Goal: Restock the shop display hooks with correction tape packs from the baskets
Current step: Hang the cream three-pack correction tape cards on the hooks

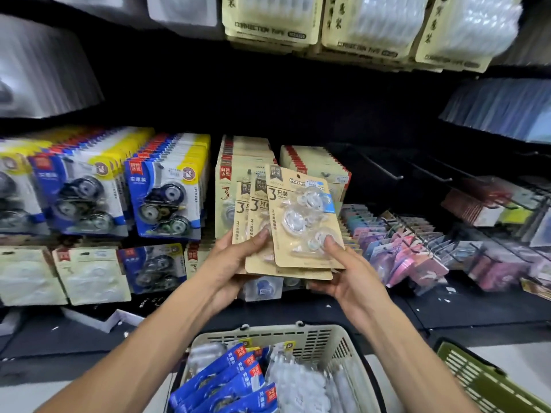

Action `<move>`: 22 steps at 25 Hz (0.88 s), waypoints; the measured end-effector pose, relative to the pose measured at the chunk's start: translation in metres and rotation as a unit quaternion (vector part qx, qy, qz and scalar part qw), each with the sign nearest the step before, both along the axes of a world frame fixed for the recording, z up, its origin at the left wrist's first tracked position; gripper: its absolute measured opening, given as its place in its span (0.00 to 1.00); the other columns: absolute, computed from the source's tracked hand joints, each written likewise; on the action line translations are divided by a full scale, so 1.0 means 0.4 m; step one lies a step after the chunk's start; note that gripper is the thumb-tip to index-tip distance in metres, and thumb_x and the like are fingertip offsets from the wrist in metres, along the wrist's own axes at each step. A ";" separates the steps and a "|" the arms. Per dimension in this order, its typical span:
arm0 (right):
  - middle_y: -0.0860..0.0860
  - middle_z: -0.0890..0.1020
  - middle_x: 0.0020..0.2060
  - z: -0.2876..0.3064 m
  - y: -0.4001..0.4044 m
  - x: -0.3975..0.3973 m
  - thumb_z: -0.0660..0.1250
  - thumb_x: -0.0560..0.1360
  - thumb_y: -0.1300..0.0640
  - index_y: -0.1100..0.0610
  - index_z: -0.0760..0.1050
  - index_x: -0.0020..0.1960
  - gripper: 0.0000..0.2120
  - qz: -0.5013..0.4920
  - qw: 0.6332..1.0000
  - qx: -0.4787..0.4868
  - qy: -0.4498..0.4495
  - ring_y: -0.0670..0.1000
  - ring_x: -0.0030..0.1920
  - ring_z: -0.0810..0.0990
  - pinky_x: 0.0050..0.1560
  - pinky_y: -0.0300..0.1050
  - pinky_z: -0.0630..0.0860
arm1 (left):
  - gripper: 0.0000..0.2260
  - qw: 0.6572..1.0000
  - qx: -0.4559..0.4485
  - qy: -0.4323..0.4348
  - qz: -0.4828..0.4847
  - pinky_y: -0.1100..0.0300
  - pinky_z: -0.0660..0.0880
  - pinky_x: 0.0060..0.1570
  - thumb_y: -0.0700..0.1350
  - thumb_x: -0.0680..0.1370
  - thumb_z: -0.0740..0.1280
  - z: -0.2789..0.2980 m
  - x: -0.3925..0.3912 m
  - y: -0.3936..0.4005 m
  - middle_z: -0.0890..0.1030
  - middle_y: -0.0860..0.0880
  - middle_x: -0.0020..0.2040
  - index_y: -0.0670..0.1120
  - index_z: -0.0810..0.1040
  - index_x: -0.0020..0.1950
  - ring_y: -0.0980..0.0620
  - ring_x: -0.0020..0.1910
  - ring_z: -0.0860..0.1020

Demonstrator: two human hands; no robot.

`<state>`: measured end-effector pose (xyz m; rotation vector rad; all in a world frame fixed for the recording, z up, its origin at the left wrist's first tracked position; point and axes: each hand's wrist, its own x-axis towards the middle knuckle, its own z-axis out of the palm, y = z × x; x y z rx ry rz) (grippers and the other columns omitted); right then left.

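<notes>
Hanging at ten o'clock from my hands are the blue correction tape packs (167,201), with kraft packs (247,156) crowding the hooks right behind what I am holding. Two bare hooks (384,171) are sticking out at two o'clock. At six o'clock, the cream basket (316,341) is sitting with blue and clear packs inside. I am gripping a fanned stack of kraft packs (295,222), my left hand (235,260) curling round its lower left edge, my right hand (348,272) pinching its lower right corner, thumb on the blister.
</notes>
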<state>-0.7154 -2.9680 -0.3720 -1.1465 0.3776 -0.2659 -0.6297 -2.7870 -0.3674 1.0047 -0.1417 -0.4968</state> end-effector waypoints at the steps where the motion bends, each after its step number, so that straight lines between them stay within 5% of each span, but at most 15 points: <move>1: 0.57 0.86 0.49 -0.004 0.000 0.006 0.71 0.71 0.49 0.58 0.79 0.58 0.19 0.006 1.000 0.018 -0.001 0.56 0.42 0.84 0.34 0.49 0.81 | 0.20 1.000 0.011 0.004 0.010 0.56 0.83 0.35 0.39 0.67 0.75 -0.001 0.006 0.002 0.88 0.46 0.49 0.46 0.81 0.58 0.50 0.42 0.86; 6: 0.54 0.83 0.44 -0.006 -0.040 0.040 0.67 0.79 0.54 0.55 0.74 0.53 0.06 -0.135 0.991 -0.018 -0.007 0.51 0.29 0.80 0.27 0.43 0.77 | 0.16 0.987 0.095 -0.018 0.125 0.53 0.84 0.39 0.32 0.73 0.73 -0.002 0.039 0.022 0.88 0.48 0.49 0.47 0.81 0.57 0.50 0.43 0.86; 10: 0.55 0.80 0.45 -0.008 -0.114 0.049 0.68 0.80 0.55 0.57 0.72 0.52 0.07 -0.206 0.975 -0.083 0.009 0.47 0.27 0.76 0.24 0.40 0.75 | 0.16 0.982 0.100 -0.012 0.159 0.47 0.81 0.49 0.34 0.73 0.73 0.005 0.066 0.044 0.87 0.50 0.48 0.48 0.81 0.58 0.49 0.43 0.85; 22: 0.55 0.78 0.32 -0.011 -0.131 0.088 0.71 0.77 0.54 0.60 0.78 0.52 0.10 -0.229 0.961 -0.150 0.031 0.50 0.24 0.70 0.23 0.39 0.69 | 0.13 0.986 0.083 -0.015 0.142 0.59 0.79 0.35 0.34 0.74 0.72 0.013 0.056 0.017 0.87 0.55 0.42 0.50 0.80 0.53 0.56 0.36 0.84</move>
